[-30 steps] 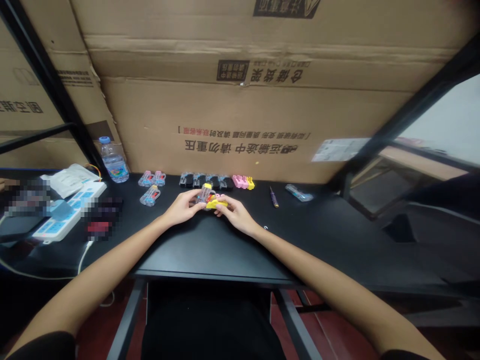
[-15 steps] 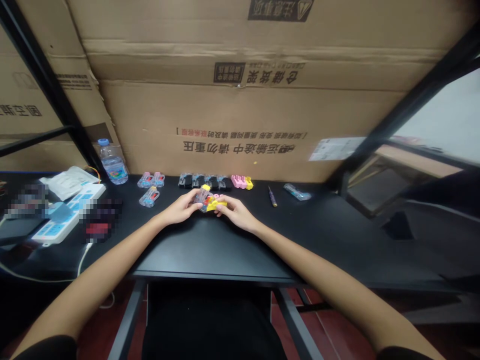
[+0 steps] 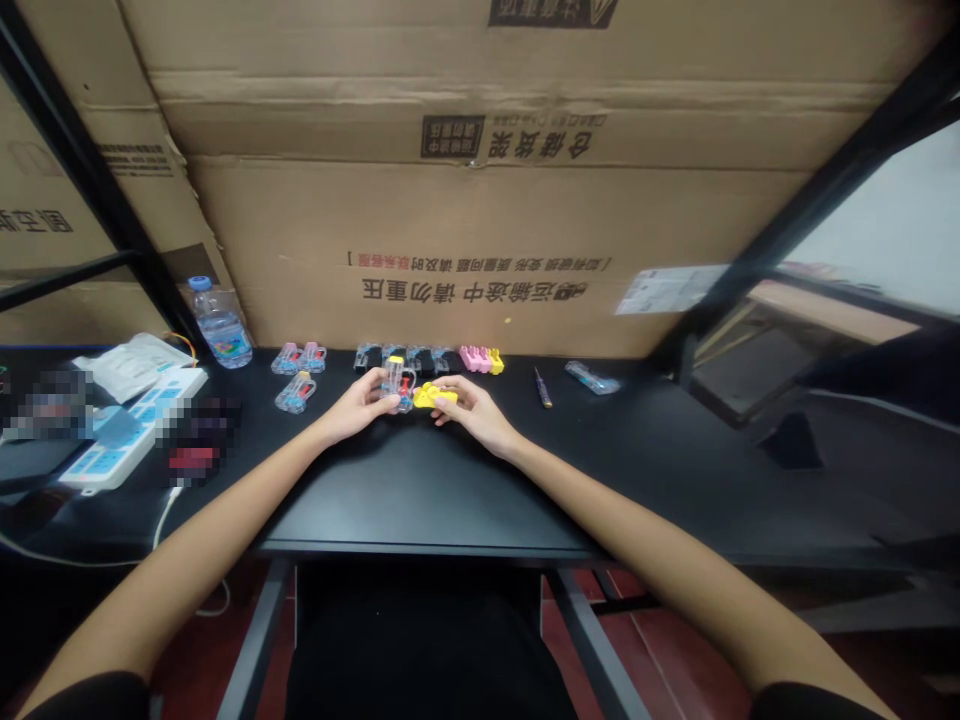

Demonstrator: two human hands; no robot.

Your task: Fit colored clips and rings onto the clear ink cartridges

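My left hand [image 3: 358, 406] grips a clear plastic ink cartridge [image 3: 398, 384] with a yellow top and a red part inside, now standing upright. My right hand [image 3: 466, 407] pinches a yellow plastic clip [image 3: 434, 396], a small gap from the cartridge. Behind the hands, on the black desk [image 3: 420, 490], lie a row of black cartridges [image 3: 401, 358] and pink clips [image 3: 480, 359], with a yellow clip [image 3: 496, 361] at their end. Further left stand clear cartridges with pink and blue parts [image 3: 298, 358].
A small screwdriver [image 3: 541, 387] and a clear packet [image 3: 592, 377] lie to the right. On the left are a white power strip [image 3: 133, 428], a water bottle [image 3: 215, 325] and a white packet [image 3: 124, 367]. Large cardboard boxes [image 3: 465, 210] rise behind the desk.
The cartridge and yellow clip have come apart, with the cartridge now more upright in my left hand. The view has tilted slightly downward, shifting the desk higher in the picture.
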